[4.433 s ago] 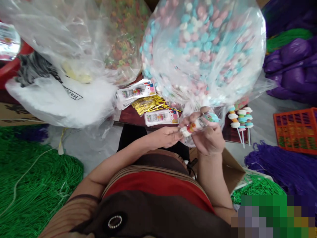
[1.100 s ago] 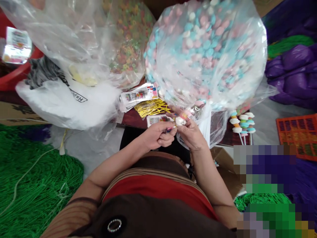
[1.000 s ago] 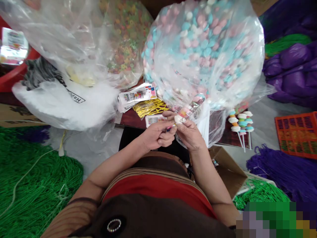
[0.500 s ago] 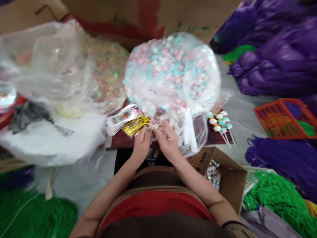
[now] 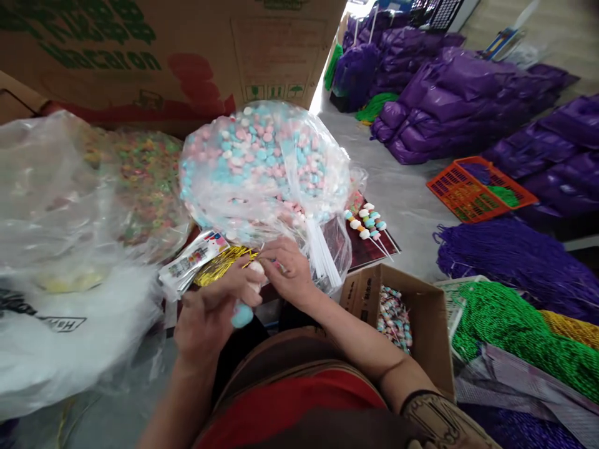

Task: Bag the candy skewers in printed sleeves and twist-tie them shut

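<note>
My left hand (image 5: 210,308) is closed around a marshmallow skewer (image 5: 242,315) with blue, pink and white pieces, its blue end pointing down toward me. My right hand (image 5: 287,271) has its fingers pinched together at the skewer's upper end; what they grip is hidden. Just beyond lie a bundle of gold twist ties (image 5: 222,265) and a stack of printed wrappers (image 5: 189,265). White sticks (image 5: 324,255) rest to the right of my hands, against a big clear bag of pink, blue and white marshmallows (image 5: 262,156). Finished-looking skewers (image 5: 367,223) lie at the table's right corner.
A bag of colourful gummy rings (image 5: 145,187) and a white plastic bag (image 5: 79,349) stand left. At right, an open carton (image 5: 428,324) holds wrapped sweets. Beyond are an orange basket (image 5: 458,193), green netting (image 5: 519,330) and purple sacks (image 5: 449,100). A large carton (image 5: 196,56) closes the back.
My view has swung right and up. The left hand has come nearer and turned, and the marshmallow skewer now shows clearly in it. The right hand stays close by, fingers still pinched.
</note>
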`<state>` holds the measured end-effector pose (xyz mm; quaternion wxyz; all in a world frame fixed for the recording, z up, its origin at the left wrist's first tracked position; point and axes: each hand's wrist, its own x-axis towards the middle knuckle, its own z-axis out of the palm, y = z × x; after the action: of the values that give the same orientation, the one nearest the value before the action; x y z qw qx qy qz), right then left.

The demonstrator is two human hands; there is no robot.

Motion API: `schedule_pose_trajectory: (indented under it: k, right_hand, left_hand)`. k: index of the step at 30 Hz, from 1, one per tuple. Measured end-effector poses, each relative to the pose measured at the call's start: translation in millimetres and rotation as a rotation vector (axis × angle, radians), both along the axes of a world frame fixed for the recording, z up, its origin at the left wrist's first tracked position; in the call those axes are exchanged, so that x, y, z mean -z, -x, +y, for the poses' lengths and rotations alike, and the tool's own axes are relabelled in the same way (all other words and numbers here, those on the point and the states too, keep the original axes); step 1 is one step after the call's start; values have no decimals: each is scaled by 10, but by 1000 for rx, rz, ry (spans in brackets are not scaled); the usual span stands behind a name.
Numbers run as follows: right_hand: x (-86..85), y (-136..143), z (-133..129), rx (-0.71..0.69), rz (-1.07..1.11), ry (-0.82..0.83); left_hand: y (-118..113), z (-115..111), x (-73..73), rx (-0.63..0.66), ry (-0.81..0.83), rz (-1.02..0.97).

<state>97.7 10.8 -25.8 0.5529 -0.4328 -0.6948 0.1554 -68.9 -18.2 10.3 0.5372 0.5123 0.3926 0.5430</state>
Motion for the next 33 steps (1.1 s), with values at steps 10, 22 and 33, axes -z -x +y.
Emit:
schedule_pose_trajectory:
  k: [10,22,33]
  right_hand:
    - [-305,-21,4,56,-104,-157]
    - [-165,99,26,-272,9,215]
    - [-286,221,-136,-310,-213,-34]
  left_hand:
    - [-158,81,184,185,216,268]
    - [137,92,-133,76,247,-9]
    - [219,143,116,12,331,-108]
